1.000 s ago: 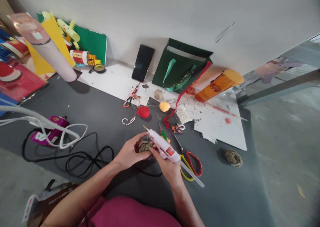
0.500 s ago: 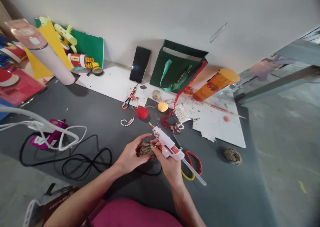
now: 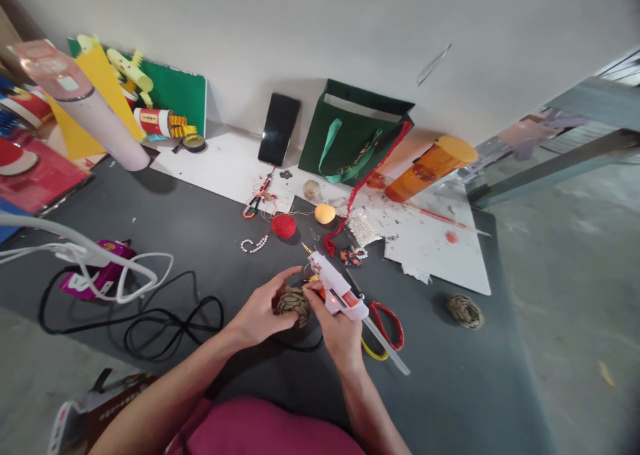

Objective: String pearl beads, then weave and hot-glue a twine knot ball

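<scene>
My left hand [image 3: 257, 313] is curled round the side of a rolled grey-brown braided rosette [image 3: 294, 305], holding it just above the table. At its right edge, my right hand's [image 3: 340, 335] thumb and fingertips are pinched close to the braid; whether they grip a loose end is hidden. A white hot glue gun [image 3: 334, 285] sits in the same right hand, its nozzle pointing up and left, away from the rosette. A clear glue stick [image 3: 389, 348] sticks out of its back. Scissors with red and yellow handles [image 3: 393, 321] lie under and beside the gun.
A second braided rosette [image 3: 465, 311] lies at the right. Beyond my hands are a red pompom-like ball [image 3: 284, 226], a yellow one [image 3: 325, 213], a bead string [image 3: 255, 243] and a green paper bag [image 3: 350, 135]. Black cable [image 3: 185, 335] loops at the left, near a purple power strip [image 3: 100, 275].
The glue gun has tilted slightly, its nozzle shifting a little to the right. The rosette has turned slightly in my fingers. Both hands stay in nearly the same place.
</scene>
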`<state>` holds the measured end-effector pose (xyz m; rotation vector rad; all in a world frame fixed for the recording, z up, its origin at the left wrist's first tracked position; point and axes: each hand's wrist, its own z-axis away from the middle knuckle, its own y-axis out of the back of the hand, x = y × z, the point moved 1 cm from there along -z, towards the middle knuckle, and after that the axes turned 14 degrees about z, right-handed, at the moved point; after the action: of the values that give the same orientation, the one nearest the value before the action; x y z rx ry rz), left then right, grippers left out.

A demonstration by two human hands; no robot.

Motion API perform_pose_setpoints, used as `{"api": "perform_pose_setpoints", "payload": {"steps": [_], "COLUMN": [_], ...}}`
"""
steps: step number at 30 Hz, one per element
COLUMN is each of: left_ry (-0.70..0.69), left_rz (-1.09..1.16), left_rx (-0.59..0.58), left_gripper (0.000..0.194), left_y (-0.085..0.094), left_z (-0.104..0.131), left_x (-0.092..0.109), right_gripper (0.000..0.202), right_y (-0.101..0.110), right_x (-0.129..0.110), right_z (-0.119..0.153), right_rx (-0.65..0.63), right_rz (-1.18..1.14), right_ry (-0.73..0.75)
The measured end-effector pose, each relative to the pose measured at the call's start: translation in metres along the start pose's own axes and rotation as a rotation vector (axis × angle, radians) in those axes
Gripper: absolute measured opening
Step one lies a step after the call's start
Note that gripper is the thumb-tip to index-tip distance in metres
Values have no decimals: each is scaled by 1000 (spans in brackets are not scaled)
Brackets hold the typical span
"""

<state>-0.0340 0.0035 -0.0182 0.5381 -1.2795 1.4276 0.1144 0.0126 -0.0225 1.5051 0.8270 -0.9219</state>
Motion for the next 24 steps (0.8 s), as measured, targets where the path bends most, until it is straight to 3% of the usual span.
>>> {"api": "perform_pose_setpoints", "payload": {"steps": [5, 12, 19, 24], "left_ry": [8, 69, 33, -15], "left_rz": [-106, 84, -47, -194], "left_rx": [-35, -8, -37, 31], "left_gripper": [73, 53, 43, 31], "left_y": [8, 6, 8, 8], "left_z": [0, -2, -1, 1], "left_x": [-1, 0, 0, 4], "right_gripper": [7, 5, 2, 3], "right_y": [-1, 1, 0, -1], "right_x": [-3, -7, -10, -9], "right_z": [2, 0, 1, 1], "right_rx": [28, 31, -70, -110], "right_rz": [20, 28, -6, -19], "right_ry": [-2, 5, 35, 42]}}
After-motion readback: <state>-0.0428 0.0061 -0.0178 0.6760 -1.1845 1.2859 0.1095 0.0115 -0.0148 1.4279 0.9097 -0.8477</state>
